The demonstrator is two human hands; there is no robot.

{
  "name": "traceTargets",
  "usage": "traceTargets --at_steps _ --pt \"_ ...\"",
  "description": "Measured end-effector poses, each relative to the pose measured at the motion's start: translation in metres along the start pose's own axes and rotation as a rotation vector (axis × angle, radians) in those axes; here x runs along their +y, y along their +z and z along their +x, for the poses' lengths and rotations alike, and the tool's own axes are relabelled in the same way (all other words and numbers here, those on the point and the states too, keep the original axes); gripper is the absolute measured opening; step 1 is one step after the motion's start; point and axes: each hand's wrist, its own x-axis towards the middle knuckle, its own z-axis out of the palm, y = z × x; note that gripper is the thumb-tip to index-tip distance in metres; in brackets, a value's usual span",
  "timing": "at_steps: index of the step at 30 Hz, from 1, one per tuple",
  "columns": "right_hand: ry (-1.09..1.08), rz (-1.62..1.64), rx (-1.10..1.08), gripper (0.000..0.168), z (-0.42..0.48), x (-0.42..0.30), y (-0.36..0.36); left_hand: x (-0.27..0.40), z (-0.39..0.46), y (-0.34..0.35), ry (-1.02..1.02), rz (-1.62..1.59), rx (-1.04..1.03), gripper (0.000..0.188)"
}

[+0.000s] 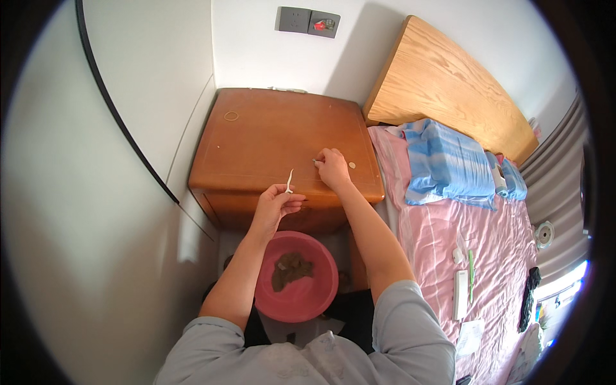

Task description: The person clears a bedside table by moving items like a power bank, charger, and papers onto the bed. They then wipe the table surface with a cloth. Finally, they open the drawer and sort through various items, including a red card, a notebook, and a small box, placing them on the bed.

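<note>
My left hand (279,204) pinches a thin white plastic piece (289,183), its pointed end up, in front of the near edge of a brown wooden nightstand (279,139). It looks like a dental floss pick. Over the right part of the nightstand top, my right hand (333,166) closes its fingertips on a small pale object (317,163), too small to name. A small round beige disc (352,165) lies just right of that hand. Farther back on the left is a thin ring or band (231,116). A slim pale item (288,90) lies along the back edge.
Below my forearms stands a pink basin (327,284) with a wet-looking brown cloth (291,269) in it. A white panel (144,120) rises at the left. At the right is a bed with a pink sheet (433,240), blue pillow (447,161), white box (460,294) and wooden headboard (447,82).
</note>
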Motion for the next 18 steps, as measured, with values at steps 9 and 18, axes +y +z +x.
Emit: traceTargets --at_steps 9,18 --pt "0.036 -0.113 -0.116 0.015 0.0 -0.01 0.005 -0.001 0.001 0.001 -0.026 0.008 0.006 0.016" --pt "0.101 0.284 0.015 0.01 -0.022 -0.013 -0.003 -0.002 -0.004 -0.001 -0.002 0.05 0.026 0.011"
